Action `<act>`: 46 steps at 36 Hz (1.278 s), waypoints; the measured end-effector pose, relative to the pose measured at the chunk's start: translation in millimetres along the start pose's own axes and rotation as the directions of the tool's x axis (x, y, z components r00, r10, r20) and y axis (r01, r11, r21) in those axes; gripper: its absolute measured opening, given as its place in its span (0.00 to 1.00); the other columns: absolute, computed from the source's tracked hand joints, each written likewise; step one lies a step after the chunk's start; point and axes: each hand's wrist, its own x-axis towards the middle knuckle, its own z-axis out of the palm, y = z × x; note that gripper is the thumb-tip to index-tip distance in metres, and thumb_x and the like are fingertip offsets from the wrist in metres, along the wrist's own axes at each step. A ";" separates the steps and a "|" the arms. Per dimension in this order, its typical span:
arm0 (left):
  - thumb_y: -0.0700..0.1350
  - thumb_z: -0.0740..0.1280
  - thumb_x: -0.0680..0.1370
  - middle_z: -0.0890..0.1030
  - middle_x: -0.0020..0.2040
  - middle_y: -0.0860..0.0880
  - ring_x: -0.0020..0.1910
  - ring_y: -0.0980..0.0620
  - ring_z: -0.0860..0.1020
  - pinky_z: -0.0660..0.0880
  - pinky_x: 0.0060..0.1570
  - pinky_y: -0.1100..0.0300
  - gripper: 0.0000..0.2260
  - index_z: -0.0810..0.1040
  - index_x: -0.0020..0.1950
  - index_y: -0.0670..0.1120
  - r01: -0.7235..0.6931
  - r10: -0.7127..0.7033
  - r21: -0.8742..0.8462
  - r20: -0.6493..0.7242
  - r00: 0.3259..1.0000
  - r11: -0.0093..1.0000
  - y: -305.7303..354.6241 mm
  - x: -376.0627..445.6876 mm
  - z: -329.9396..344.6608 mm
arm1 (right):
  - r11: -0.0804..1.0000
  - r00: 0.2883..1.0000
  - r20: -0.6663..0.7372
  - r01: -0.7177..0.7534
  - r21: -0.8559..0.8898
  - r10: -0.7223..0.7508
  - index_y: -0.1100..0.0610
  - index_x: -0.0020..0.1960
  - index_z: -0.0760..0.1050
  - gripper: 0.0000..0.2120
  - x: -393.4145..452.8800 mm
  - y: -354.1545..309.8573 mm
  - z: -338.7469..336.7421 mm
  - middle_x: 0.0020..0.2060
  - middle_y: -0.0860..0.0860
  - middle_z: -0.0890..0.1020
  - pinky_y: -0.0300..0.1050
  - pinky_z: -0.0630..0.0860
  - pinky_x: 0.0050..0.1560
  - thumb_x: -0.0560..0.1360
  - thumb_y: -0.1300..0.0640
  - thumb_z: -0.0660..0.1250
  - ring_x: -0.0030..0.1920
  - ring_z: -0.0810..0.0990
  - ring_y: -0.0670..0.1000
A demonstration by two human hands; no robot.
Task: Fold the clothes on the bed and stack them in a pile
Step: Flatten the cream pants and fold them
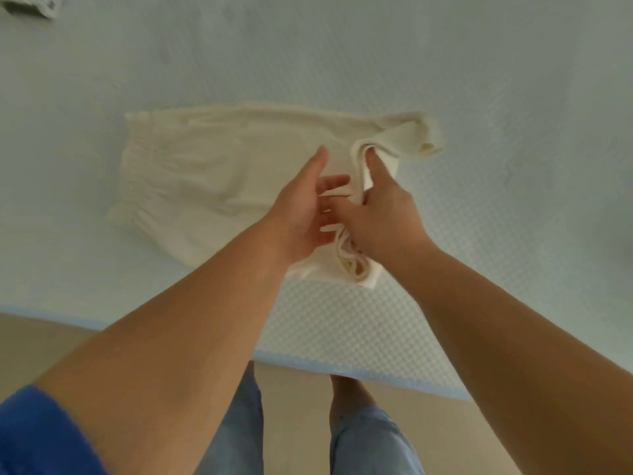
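A cream garment (212,173) with a gathered elastic waistband at its left end lies spread on the pale bed (445,80). Its right part is bunched into folds. My right hand (387,217) grips that bunched cloth, thumb pressed into the folds near the upper edge, and lifts it slightly off the bed. My left hand (305,207) is right beside it, fingers apart and touching the cloth from the left, palm facing the right hand. A loose leg end of the garment hangs to the upper right.
Another piece of cloth (30,5) shows at the top left corner of the bed. The bed's blue-trimmed front edge (308,361) runs across the lower view, with tan floor, my jeans and a bare foot below it.
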 end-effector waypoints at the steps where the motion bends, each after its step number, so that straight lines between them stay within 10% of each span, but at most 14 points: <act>1: 0.67 0.57 0.74 0.81 0.46 0.45 0.43 0.46 0.78 0.74 0.45 0.53 0.29 0.77 0.58 0.44 0.006 -0.006 -0.039 0.003 1.000 0.999 5.3 -0.1 -12.7 | 0.999 1.000 0.004 0.027 -0.019 -0.027 0.42 0.75 0.47 0.38 2.4 -8.0 12.6 0.43 0.47 0.80 0.33 0.71 0.29 0.73 0.49 0.65 0.34 0.77 0.42; 8: 0.65 0.58 0.75 0.81 0.37 0.48 0.34 0.50 0.81 0.77 0.34 0.62 0.25 0.82 0.43 0.45 0.062 -0.065 -0.101 -0.027 0.998 0.993 16.4 7.0 -88.3 | 0.994 0.980 0.201 0.031 -0.102 -0.010 0.48 0.77 0.42 0.41 19.3 -36.3 94.8 0.46 0.50 0.80 0.46 0.77 0.47 0.73 0.50 0.64 0.46 0.80 0.51; 10: 0.63 0.62 0.75 0.80 0.43 0.50 0.33 0.52 0.80 0.76 0.34 0.62 0.24 0.81 0.52 0.44 0.066 -0.075 -0.086 -0.097 0.993 0.994 14.4 10.0 -92.9 | 0.993 0.986 0.168 0.043 -0.108 -0.025 0.50 0.76 0.51 0.35 15.9 -34.8 103.3 0.46 0.44 0.79 0.44 0.76 0.45 0.74 0.50 0.63 0.46 0.79 0.47; 17: 0.63 0.71 0.67 0.77 0.62 0.47 0.59 0.46 0.76 0.71 0.50 0.57 0.34 0.69 0.66 0.45 -0.017 0.296 0.666 -0.308 0.904 0.746 -0.8 18.4 -71.3 | 0.940 0.927 -0.290 0.144 -0.308 -0.237 0.56 0.61 0.74 0.16 -15.7 3.1 89.8 0.55 0.48 0.77 0.46 0.68 0.62 0.74 0.57 0.65 0.58 0.70 0.46; 22: 0.45 0.68 0.71 0.75 0.44 0.49 0.52 0.42 0.77 0.64 0.41 0.60 0.14 0.69 0.54 0.47 -0.067 0.491 0.845 -0.242 0.837 0.530 -7.5 17.9 -66.4 | 0.858 0.988 -0.118 0.024 -0.512 -0.099 0.57 0.77 0.49 0.34 -28.2 34.0 87.8 0.76 0.51 0.50 0.43 0.36 0.72 0.77 0.44 0.57 0.75 0.40 0.47; 26: 0.39 0.62 0.74 0.78 0.51 0.41 0.52 0.40 0.75 0.60 0.39 0.62 0.12 0.72 0.57 0.41 -0.195 0.612 0.818 -0.224 0.759 0.541 -5.7 12.1 -76.1 | 0.738 0.990 0.091 0.144 -0.659 -0.111 0.49 0.72 0.28 0.35 -38.3 47.1 102.4 0.72 0.48 0.29 0.45 0.23 0.67 0.77 0.37 0.44 0.71 0.25 0.47; 36: 0.34 0.58 0.73 0.72 0.67 0.46 0.65 0.48 0.70 0.65 0.62 0.62 0.26 0.65 0.72 0.44 -0.185 0.595 0.815 -0.226 0.771 0.549 -12.4 -2.9 -88.0 | 0.628 0.967 0.223 0.251 -0.737 -0.126 0.47 0.72 0.29 0.35 -38.4 53.5 106.9 0.70 0.47 0.26 0.52 0.22 0.67 0.78 0.39 0.49 0.70 0.23 0.50; 40: 0.30 0.58 0.71 0.71 0.69 0.47 0.65 0.58 0.66 0.59 0.60 0.77 0.29 0.66 0.71 0.44 -0.344 0.725 0.792 -0.171 0.668 0.504 -9.5 -13.4 -80.2 | 0.639 0.951 0.263 0.305 -0.706 -0.163 0.44 0.70 0.27 0.35 -40.8 48.9 104.4 0.69 0.47 0.25 0.52 0.21 0.66 0.78 0.39 0.50 0.69 0.22 0.50; 46: 0.31 0.58 0.71 0.69 0.67 0.44 0.66 0.48 0.68 0.63 0.67 0.59 0.31 0.61 0.74 0.45 -0.181 0.680 0.845 -0.257 0.686 0.503 -6.5 -5.6 -90.2 | 0.643 0.942 0.280 0.331 -0.690 -0.185 0.45 0.72 0.31 0.33 -37.6 50.0 111.7 0.68 0.47 0.25 0.53 0.21 0.66 0.79 0.41 0.50 0.68 0.21 0.50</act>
